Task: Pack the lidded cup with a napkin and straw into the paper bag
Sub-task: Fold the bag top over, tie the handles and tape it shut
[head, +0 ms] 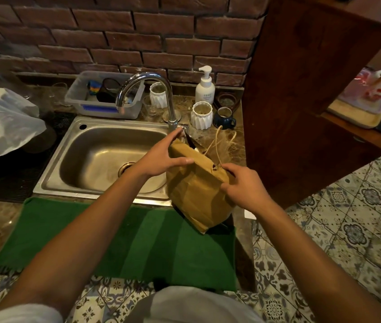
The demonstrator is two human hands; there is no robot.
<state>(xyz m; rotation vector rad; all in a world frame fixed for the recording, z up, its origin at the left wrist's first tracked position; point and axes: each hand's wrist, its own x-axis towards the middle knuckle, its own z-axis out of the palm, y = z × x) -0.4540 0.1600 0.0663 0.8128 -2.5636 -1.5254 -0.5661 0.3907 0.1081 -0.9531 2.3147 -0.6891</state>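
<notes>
A brown paper bag (pixel 196 190) with twine handles stands tilted on the counter at the right edge of the sink. My left hand (pixel 164 155) grips the bag's far top corner, thumb on its front face. My right hand (pixel 243 185) pinches the near top corner beside the handle holes. The bag's mouth faces away from me and looks folded nearly closed. A dark edge and a bit of white show at the opening; the cup, napkin and straw cannot be made out.
A steel sink (pixel 73 159) with a chrome tap (pixel 147 89) lies left of the bag. White ribbed cups (pixel 201 115), a dark mug (pixel 223 117) and a soap pump (pixel 205 87) stand behind it. A green mat (pixel 115 241) covers the front counter. A wooden cabinet (pixel 301 101) rises on the right.
</notes>
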